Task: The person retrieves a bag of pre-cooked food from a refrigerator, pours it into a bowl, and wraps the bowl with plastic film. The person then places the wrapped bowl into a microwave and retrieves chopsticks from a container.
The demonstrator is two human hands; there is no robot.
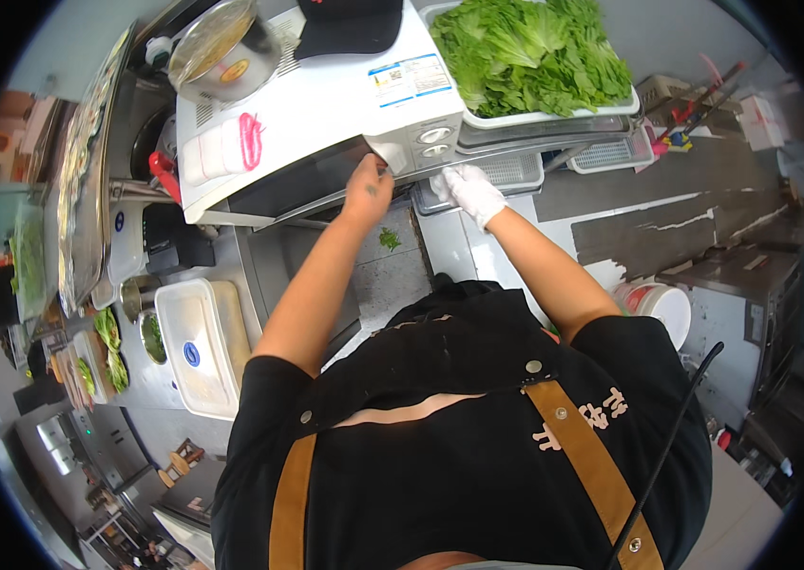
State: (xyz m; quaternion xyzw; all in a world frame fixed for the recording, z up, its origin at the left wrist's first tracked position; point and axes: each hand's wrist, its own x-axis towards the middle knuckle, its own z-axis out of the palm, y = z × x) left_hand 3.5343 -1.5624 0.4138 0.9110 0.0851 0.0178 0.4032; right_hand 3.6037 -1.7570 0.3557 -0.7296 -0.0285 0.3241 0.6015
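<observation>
A white microwave oven (316, 100) stands before me, its dark door facing me. My bare left hand (370, 189) is at the door's right part, its fingers around the edge of a whitish piece (389, 155) beside the two control knobs (436, 142); whether that is a glove, a cloth or part of the oven I cannot tell. My right hand (470, 194), in a thin white glove, is just below the knobs with its fingers bent together; whether something lies in them is unclear. A folded white cloth (213, 153) with a pink band lies on the oven top.
A metal pot (227, 60) and a black cap (348, 27) sit on the oven. Right of it stands a white tray (552, 120) heaped with lettuce (530, 57). A lidded plastic container (195, 349) rests on the left counter. Green leaves (389, 239) lie on the floor; a white bucket (664, 310) stands right.
</observation>
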